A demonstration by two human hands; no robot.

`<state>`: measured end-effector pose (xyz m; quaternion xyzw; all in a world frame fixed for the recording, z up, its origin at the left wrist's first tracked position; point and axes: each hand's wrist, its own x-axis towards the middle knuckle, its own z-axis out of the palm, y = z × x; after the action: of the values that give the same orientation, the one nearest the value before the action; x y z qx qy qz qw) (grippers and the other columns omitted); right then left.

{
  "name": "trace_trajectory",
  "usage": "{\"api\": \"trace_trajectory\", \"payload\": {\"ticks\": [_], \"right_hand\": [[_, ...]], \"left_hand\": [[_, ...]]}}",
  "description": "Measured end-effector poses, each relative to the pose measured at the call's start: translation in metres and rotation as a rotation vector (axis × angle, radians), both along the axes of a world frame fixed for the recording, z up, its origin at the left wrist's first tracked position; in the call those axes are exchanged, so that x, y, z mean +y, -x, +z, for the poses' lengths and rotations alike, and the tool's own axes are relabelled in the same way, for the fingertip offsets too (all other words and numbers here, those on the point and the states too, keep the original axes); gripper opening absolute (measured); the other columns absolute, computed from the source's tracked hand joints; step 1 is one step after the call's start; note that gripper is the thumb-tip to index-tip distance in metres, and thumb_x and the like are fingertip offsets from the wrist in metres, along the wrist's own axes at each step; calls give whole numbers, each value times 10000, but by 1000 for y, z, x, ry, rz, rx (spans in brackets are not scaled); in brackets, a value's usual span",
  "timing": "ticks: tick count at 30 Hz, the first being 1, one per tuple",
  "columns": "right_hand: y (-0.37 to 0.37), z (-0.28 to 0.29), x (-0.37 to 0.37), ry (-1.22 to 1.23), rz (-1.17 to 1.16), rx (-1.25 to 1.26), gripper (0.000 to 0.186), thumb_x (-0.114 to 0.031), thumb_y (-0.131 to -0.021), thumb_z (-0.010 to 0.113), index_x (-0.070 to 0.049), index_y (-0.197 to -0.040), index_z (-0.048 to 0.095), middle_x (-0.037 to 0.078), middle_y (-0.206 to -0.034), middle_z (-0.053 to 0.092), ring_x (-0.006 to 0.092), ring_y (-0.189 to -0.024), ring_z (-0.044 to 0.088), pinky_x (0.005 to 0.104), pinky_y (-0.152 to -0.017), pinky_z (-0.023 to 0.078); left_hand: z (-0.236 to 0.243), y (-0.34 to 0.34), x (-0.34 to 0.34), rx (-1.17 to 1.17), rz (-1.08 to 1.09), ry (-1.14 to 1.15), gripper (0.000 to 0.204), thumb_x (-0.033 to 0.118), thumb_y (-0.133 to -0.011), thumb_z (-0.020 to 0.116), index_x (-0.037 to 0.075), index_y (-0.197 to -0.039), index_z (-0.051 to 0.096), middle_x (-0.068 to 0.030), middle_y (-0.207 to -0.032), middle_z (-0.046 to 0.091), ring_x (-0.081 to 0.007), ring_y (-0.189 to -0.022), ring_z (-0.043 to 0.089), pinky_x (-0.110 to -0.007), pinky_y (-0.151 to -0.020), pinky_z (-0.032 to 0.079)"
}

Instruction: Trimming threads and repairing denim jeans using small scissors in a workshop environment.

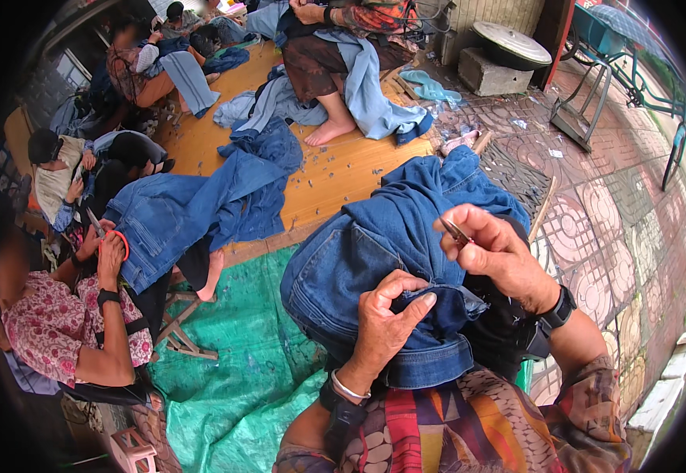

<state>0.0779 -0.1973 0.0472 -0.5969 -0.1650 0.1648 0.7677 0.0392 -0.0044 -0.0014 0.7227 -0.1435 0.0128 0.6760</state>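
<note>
Blue denim jeans [343, 276] lie bunched across my lap, with a pocket and the waistband facing me. My left hand [382, 323] pinches a fold of the denim near the waistband, thumb against fingers. Just above it and to the right, my right hand [501, 252] is raised, closed around small metal thread snips [455, 231]. The snips' blades point up and left, apart from the cloth. Part of the snips is hidden in my fingers.
At the left, a co-worker [67, 323] holds orange-handled scissors [124, 246] over other jeans [169, 221]. More people with denim sit farther back around a yellow wooden board [327, 181] dotted with scraps. Green sheeting [233, 378] covers the ground. A lidded pan [512, 43] stands on a block [489, 75].
</note>
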Motion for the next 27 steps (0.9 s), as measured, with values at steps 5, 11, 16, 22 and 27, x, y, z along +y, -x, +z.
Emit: {"api": "trace_trajectory", "payload": {"ticks": [5,11,16,22,27], "right_hand": [[4,-2,-20,352,79,-73,261,-251,-956,580,-19,-1074,561,-16,-890,549,74,-827,486,236,-752,415],[7,2,-23,511,107,-314,206,-170,-887,661,12,-972,615,77,-817,639,139,-761,590,289,-677,455],[3,7,-21,595,167,-404,207,-144,-837,705,-1,-969,635,92,-844,667,220,-794,647,315,-697,484],[0,7,-15,587,154,-500,194,-136,-813,717,4,-917,630,116,-782,647,264,-682,630,338,-591,459],[-1,6,-15,608,146,-566,192,-129,-794,726,-1,-900,632,112,-782,652,267,-677,636,334,-572,458]], "left_hand": [[-3,-1,-1,7,3,24,131,69,-806,702,-18,-891,652,-31,-792,604,-88,-744,574,-232,-668,461],[-3,0,-1,38,-4,47,134,70,-805,700,-14,-897,650,-33,-796,606,-91,-746,577,-234,-675,462],[-3,0,-2,5,-6,41,134,66,-801,699,-12,-899,649,-39,-800,609,-101,-750,584,-239,-682,463],[-4,0,-3,-4,-8,51,140,56,-798,698,-17,-905,646,-46,-803,611,-114,-756,588,-250,-698,466],[-5,-1,-2,2,-35,52,149,51,-790,695,-22,-909,644,-53,-808,614,-120,-763,590,-255,-711,466]]}}
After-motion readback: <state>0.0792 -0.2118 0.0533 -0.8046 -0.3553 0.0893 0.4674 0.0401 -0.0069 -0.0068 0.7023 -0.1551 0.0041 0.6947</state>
